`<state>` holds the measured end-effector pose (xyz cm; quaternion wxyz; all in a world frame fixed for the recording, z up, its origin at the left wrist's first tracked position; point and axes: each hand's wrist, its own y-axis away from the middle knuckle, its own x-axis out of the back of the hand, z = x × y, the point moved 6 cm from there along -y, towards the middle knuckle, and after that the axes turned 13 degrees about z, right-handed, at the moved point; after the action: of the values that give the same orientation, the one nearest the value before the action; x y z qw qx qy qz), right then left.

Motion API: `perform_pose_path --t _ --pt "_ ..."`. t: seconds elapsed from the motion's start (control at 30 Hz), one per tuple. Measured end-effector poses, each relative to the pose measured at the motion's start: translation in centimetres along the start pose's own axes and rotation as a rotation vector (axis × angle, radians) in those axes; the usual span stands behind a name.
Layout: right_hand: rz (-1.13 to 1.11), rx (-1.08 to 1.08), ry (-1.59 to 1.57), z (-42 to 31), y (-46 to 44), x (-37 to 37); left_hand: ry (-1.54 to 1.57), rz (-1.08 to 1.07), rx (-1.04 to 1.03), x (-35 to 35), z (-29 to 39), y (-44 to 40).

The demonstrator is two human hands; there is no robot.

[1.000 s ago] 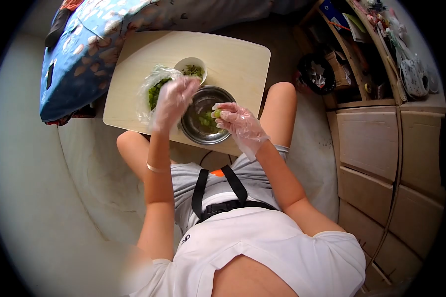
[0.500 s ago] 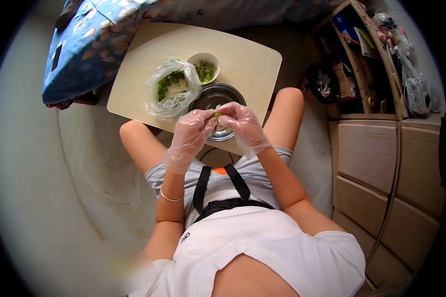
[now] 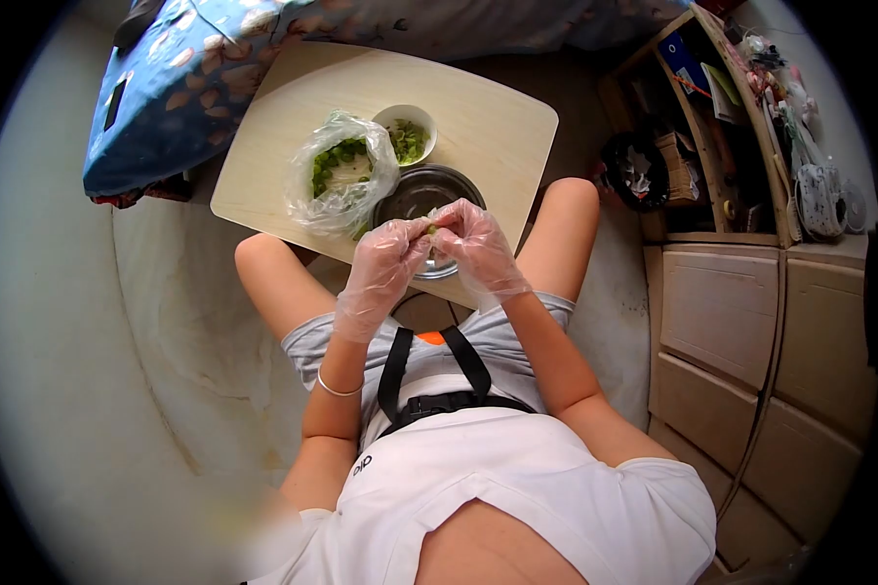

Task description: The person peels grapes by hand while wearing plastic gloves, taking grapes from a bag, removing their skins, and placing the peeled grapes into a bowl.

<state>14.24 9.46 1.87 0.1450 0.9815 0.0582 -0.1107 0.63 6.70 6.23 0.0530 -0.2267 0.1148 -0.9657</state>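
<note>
My left hand (image 3: pixel 385 258) and my right hand (image 3: pixel 475 244), both in clear plastic gloves, meet fingertip to fingertip over the near side of a metal bowl (image 3: pixel 385 209). Pinched between them is a small green piece of plant (image 3: pixel 431 230), mostly hidden by the fingers, so its kind does not show. Left of the metal bowl sits an open clear plastic bag (image 3: pixel 307 200) with green pieces inside. Behind them a white bowl (image 3: pixel 431 119) holds green scraps.
The bowls and bag stand on a pale low table (image 3: pixel 498 117) between my knees. A patterned blue bed cover (image 3: pixel 180 107) hangs at the back left. On the right are a wooden shelf (image 3: pixel 707 107), a black-lined bin (image 3: pixel 637 174) and closed storage drawers (image 3: pixel 717 312).
My left hand has shifted slightly right, closer to the right hand. The green piece is more covered by the fingers now. Bowls and bag keep their places on the table.
</note>
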Motion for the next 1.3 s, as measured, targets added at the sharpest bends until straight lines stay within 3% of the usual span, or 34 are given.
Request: perform_pose_path --t 0.17,0.47,0.57,0.67,0.73,1.03,1.17,1.3 --pt "0.007 0.021 -0.015 0.7 -0.3 0.1 -0.032 0.033 -0.069 -0.2 -0.6 0.2" --pt "-0.059 -0.017 -0.041 2.3 -0.8 0.5 0.129 0.013 0.118 -0.5 -2.0 0.5" --pt "-0.035 0.084 0.161 1.6 -0.7 0.4 0.13 0.041 0.087 -0.2 -2.0 0.4" --pt "-0.03 0.255 0.29 -0.4 -0.3 0.1 0.003 0.061 -0.086 -0.1 -1.3 0.1" --pt "-0.031 0.567 0.486 -2.0 0.3 -0.4 -0.245 0.064 -0.221 -0.3 -0.7 0.3" --pt "-0.028 0.697 0.556 -3.9 1.7 -1.3 -0.286 0.106 -0.244 -0.7 0.5 0.7" --pt "-0.013 0.683 0.527 -3.6 1.6 -1.0 -0.206 0.131 -0.237 -0.6 0.7 0.5" --pt "-0.025 0.485 0.431 -2.2 1.0 -0.4 -0.151 0.151 -0.228 -0.7 0.3 0.5"
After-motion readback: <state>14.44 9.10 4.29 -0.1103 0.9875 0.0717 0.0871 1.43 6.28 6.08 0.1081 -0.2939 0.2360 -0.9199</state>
